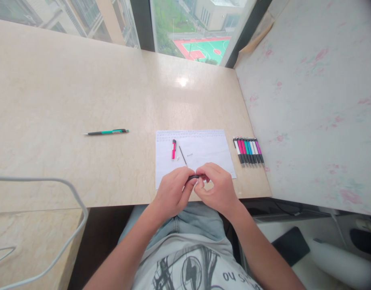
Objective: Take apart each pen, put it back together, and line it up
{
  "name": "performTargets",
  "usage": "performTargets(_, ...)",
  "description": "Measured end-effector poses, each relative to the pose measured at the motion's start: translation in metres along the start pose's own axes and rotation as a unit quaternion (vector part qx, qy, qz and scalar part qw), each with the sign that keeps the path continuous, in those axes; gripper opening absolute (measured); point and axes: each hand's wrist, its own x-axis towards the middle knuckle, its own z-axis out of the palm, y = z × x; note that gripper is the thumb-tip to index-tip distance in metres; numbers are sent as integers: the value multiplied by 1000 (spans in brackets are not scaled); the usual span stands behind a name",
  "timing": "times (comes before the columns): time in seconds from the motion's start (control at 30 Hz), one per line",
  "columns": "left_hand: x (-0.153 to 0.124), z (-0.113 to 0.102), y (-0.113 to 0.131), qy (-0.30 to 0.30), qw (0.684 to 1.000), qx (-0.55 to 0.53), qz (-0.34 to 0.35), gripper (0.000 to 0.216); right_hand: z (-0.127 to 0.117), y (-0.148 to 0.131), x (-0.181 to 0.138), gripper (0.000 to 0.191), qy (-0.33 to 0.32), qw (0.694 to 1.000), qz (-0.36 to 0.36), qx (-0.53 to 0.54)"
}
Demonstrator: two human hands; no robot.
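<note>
Shirt is closest. Past it, the left hand and right hand, fingers curled, pinch a black tube over the edge of the paper. It runs side to side, one end toward each hand. Beyond lie a thin stick and pink tube; farther right, pens.

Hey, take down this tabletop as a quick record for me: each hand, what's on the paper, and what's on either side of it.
Left hand: fingertips on a black piece
Right hand: fingertips at the same piece's other end
On the paper: pink barrel with black clip, thin dark rod, small coil-like bit
Left of paper: green-and-black pen
Right of paper: row of multicoloured pens
</note>
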Motion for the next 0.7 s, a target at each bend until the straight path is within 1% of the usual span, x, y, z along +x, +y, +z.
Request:
performTargets(0.27, 0, 1, 4, -17, 998, -42, -52, 14, 2, 5, 0, 19, 8, 999, -36, -20)
performTargets(0.37, 3, -1, 7, -24, 993, -76, -84, 16, 4, 7, 1, 19, 16, 999, -34, -4)
performTargets(0.43, 5, -3, 7, -22, 987, -113, -114, 19, 3, 7, 2, 17, 10, 1000, -18, 21)
performTargets(0.5, 7, -5, 6, -21, 978, -149, -146, 24, -1, 7, 5, 13, -22, 998, 3, 52)
performTargets(0.57, 8, -7, 3, -26, 969, -179, -168, 28, -8, 8, 8, 9, -79, 994, 16, 73)
performTargets(0.63, 8, -8, 1, -38, 964, -195, -174, 28, -14, 10, 11, 9, -128, 988, 17, 80)
performTargets(0.7, 8, -10, 0, -51, 965, -196, -168, 26, -20, 11, 14, 11, -154, 985, 12, 80)
